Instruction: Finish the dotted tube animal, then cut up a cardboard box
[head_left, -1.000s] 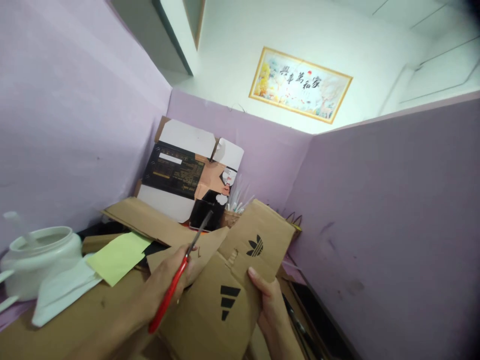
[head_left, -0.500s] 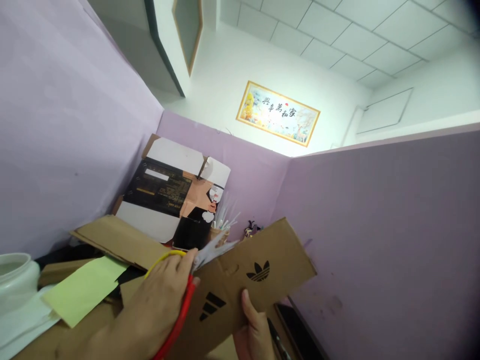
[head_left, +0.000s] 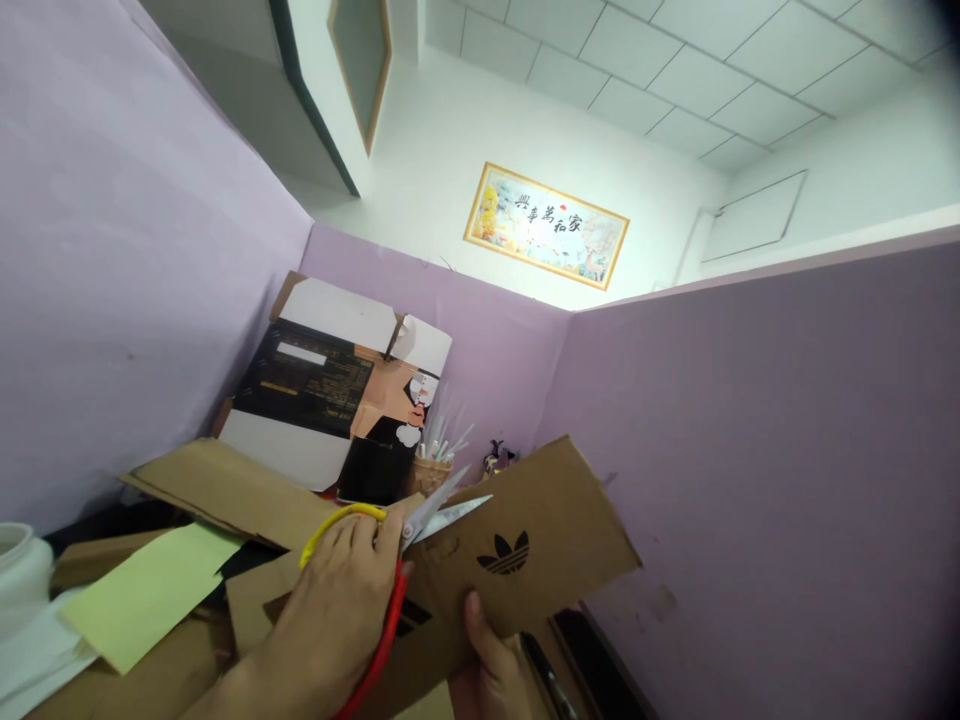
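My left hand is closed round scissors with one yellow and one red handle loop. Their blades are parted near the upper edge of a brown cardboard piece; one lies in front of its face, the other stands out past the edge. Black logos are printed on the cardboard. My right hand grips the cardboard's lower edge, thumb on the front face and fingers mostly hidden behind it.
An unfolded black and white box leans on the purple partition. Behind the scissors stands a small woven holder of white sticks. Another cardboard strip, green paper and a white jar are at left; a dark pen-like object lies lower right.
The scissors and my left hand have shifted slightly right and down, with the blades now over the cardboard's face and edge. My right hand keeps its grip; the view has turned slightly.
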